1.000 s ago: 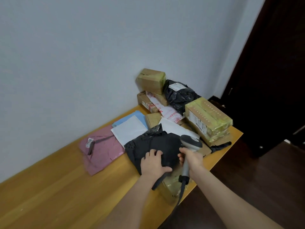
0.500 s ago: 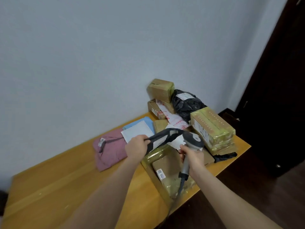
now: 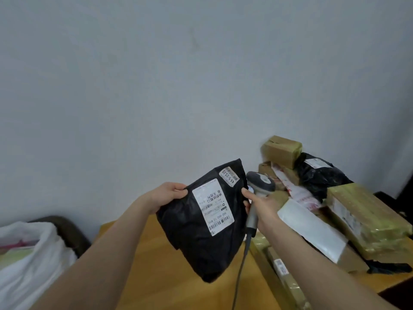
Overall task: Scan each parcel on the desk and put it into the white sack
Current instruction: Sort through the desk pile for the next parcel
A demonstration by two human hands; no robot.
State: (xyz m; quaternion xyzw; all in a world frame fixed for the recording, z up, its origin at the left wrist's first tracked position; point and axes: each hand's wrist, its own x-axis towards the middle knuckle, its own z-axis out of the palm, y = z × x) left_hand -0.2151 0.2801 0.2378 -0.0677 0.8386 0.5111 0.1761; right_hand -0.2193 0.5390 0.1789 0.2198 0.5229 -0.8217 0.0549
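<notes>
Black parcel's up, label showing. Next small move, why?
Probably swing the scanner in the right hand round onto the white label. The left hand holds the black parcel up, barcodes facing the person, but the scanner head sits past the parcel's right edge, not aimed at them.

Noted: left forearm point(image 3: 116, 240) and right forearm point(image 3: 312, 253) bare from wrist to frame edge; left hand point(image 3: 166, 196) and right hand point(image 3: 260, 205) likewise bare. Nails look short.

Parcel-sorting corner in a plain office or home room: bare grey wall point(image 3: 156, 86), wooden desk point(image 3: 156, 276) piled with taped boxes point(image 3: 368, 222) and mailer bags point(image 3: 321, 175), corded barcode scanner point(image 3: 261, 183) in hand, white sack point(image 3: 38, 271) beside the desk.
</notes>
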